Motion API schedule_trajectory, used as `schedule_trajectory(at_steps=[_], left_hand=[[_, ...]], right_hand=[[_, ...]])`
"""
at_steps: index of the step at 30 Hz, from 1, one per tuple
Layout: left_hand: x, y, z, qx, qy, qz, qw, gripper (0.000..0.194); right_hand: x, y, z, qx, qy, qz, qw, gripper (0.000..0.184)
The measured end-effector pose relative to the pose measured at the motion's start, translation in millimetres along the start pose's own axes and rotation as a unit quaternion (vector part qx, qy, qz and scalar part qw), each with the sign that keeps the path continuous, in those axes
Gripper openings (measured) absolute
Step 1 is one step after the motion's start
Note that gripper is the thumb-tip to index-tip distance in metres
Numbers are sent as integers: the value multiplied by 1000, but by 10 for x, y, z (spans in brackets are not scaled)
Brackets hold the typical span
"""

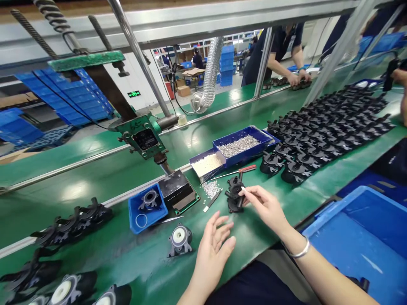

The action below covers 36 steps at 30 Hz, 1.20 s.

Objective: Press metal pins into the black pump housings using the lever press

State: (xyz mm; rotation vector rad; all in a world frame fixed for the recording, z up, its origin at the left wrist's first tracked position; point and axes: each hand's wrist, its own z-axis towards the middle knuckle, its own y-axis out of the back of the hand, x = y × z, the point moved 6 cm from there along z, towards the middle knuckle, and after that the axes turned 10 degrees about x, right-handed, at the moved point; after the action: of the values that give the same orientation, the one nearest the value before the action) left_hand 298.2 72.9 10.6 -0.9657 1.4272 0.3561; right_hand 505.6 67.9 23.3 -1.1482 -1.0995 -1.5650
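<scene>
My right hand (263, 205) is pinched on a small white piece (243, 189), held at the upper side of a black plastic housing (234, 195) that lies on the green bench. My left hand (215, 245) hovers over the bench with its fingers spread and holds nothing. Left of it sits a black motor-like part (180, 238) with a white round centre. Close to the housing lie a scattered heap of small metal bits (210, 189), tweezers (212, 201) and a red-handled screwdriver (247, 168).
Blue trays hold pale small pieces (208, 164) and metal pins (240, 146). A green press (143, 137) stands at left, beside a small blue bin (135, 224). Rows of black housings (318, 135) fill the right. A blue crate (356, 237) is at lower right. Co-workers' hands (299, 78) work beyond.
</scene>
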Motion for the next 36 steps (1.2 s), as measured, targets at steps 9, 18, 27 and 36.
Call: schedule_trajectory(at_steps=[9, 18, 27, 36], left_hand=[[-342, 77, -54, -22, -34, -175, 984, 47], [-431, 304, -241, -42, -77, -166, 982, 51], [-408, 389, -294, -31, -46, -200, 978, 50], [-459, 410, -361, -64, -99, -29, 993, 50]], right_hand=[[512, -799, -281, 203, 134, 74, 967, 11], [778, -868, -118, 199, 125, -104, 966, 14], [917, -1037, -254, 166, 257, -278, 910, 15], [961, -1154, -281, 175, 278, -358, 874, 16]])
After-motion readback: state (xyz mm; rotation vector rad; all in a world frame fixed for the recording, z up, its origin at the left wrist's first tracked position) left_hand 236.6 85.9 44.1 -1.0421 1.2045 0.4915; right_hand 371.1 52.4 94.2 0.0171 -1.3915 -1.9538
